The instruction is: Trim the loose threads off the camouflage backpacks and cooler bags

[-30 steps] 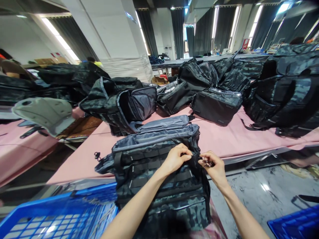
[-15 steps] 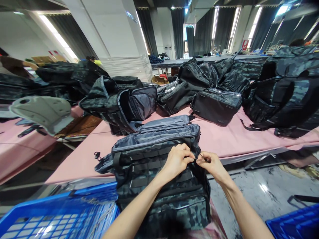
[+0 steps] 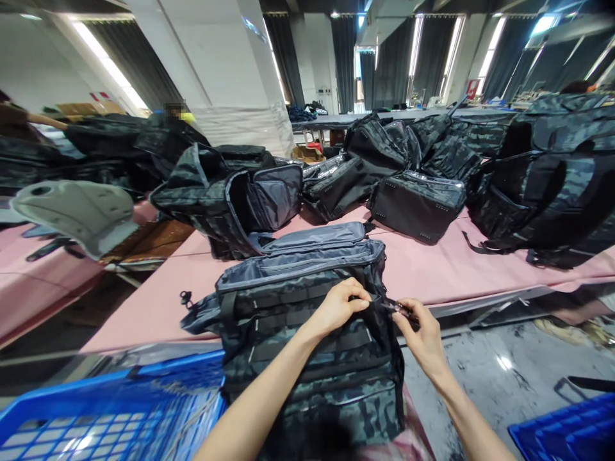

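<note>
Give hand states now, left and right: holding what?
Left hand: closed, pinching the camouflage bag at its top edge.
Right hand: closed on a small dark piece at that same edge; too small to identify.

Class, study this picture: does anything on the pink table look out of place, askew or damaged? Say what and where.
Nothing looks damaged or spilled. The camouflage backpack pinched by the left hand and right hand has its top compartment gaping. The second backpack behind it lies tipped, with a pocket hanging open.

Dark camouflage backpack (image 3: 307,333), pink table (image 3: 432,269), blue crate (image 3: 110,416)
</note>
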The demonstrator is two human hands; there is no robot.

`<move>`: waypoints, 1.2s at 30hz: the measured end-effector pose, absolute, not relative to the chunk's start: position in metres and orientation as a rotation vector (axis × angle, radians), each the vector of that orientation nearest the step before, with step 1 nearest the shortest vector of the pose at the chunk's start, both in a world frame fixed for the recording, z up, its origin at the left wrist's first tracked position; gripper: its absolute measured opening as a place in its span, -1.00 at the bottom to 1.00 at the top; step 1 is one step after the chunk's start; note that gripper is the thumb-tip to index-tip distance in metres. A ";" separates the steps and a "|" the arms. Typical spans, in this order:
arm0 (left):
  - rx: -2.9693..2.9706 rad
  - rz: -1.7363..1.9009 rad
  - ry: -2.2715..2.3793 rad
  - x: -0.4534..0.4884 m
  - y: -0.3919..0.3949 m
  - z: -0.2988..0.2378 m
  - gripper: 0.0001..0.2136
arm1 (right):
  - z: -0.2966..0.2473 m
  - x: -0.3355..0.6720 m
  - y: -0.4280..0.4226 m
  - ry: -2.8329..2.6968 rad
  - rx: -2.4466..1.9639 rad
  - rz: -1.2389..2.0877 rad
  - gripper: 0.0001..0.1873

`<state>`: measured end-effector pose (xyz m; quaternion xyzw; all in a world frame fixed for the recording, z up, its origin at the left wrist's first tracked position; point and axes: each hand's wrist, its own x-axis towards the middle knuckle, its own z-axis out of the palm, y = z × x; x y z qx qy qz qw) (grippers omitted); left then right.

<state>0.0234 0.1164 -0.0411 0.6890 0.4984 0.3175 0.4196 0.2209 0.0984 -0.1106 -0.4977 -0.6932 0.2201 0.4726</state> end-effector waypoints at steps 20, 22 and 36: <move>1.815 1.169 1.469 0.025 0.101 -0.051 -0.85 | -0.108 0.215 0.105 -1.516 -1.159 0.459 -0.87; 1.968 1.480 1.476 0.027 0.093 -0.056 -0.83 | -0.108 0.217 0.107 -1.381 -1.201 0.561 -0.85; 2.761 0.994 1.947 0.000 0.033 -0.109 -0.63 | -0.095 0.226 0.093 -1.107 -1.281 0.713 -0.53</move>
